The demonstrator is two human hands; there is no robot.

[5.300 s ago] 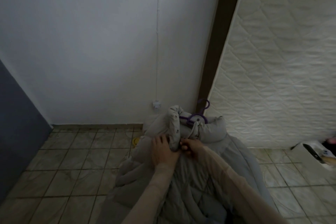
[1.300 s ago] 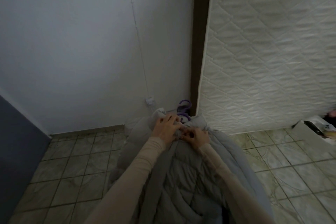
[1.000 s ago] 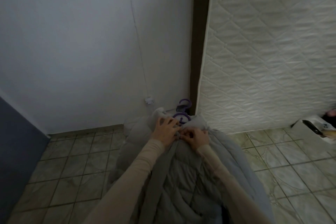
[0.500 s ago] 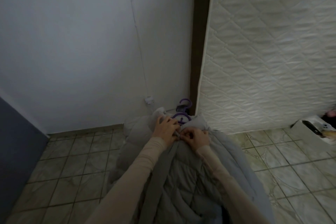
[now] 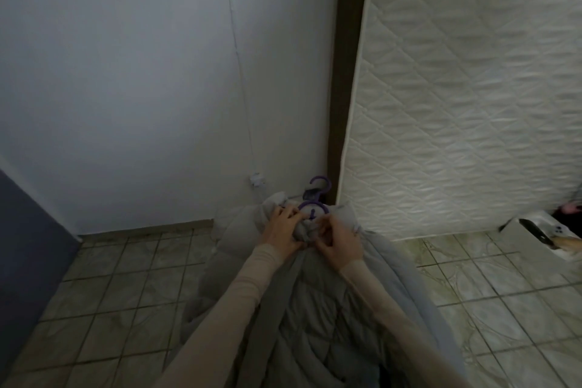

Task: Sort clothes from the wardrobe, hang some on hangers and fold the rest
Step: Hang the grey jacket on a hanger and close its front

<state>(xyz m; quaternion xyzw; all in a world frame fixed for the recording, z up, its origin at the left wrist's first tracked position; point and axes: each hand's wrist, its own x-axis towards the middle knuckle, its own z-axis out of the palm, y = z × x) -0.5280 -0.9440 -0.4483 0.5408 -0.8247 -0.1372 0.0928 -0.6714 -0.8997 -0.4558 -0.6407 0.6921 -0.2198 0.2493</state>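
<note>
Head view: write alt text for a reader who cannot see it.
Both hands, left hand and right hand, grip the collar of a grey quilted coat on a purple hanger, above a tiled floor. A white mattress leans upright at right.

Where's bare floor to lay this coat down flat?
Free: the tiled floor left of the grey puffer coat, bounded by the white wall and dark blue panel. Tiles to the right, below the upright mattress, are bare up to the white box. Crowded: the collar, where left hand, right hand and purple hanger meet.
</note>
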